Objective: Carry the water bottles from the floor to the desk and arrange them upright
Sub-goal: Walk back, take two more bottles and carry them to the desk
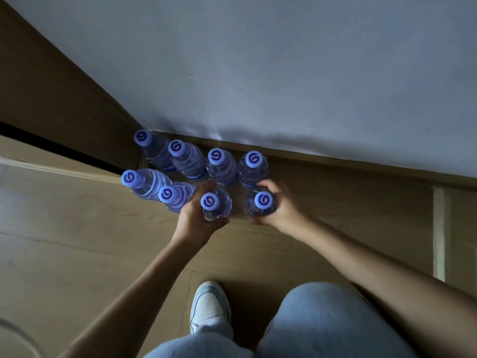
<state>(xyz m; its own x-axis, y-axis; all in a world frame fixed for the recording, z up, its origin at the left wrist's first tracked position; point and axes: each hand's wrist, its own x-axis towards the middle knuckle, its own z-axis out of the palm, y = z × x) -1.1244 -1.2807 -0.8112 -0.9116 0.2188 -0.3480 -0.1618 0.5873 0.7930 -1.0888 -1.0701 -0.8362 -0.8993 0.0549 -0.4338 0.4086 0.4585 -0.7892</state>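
Observation:
Several clear water bottles with blue caps stand upright on the wooden floor against the wall, seen from above. My left hand [196,218] grips the body of the near middle bottle [210,201]. My right hand [280,208] grips the near right bottle [263,200]. Behind them stand a back row of bottles [216,156] and two more at the left [131,178]. The desk is out of view.
A white wall [284,73] rises behind the bottles, with a wooden skirting [335,161] along its foot. A wooden panel [51,86] stands at the left. My knees in jeans and a white shoe [209,306] are at the bottom.

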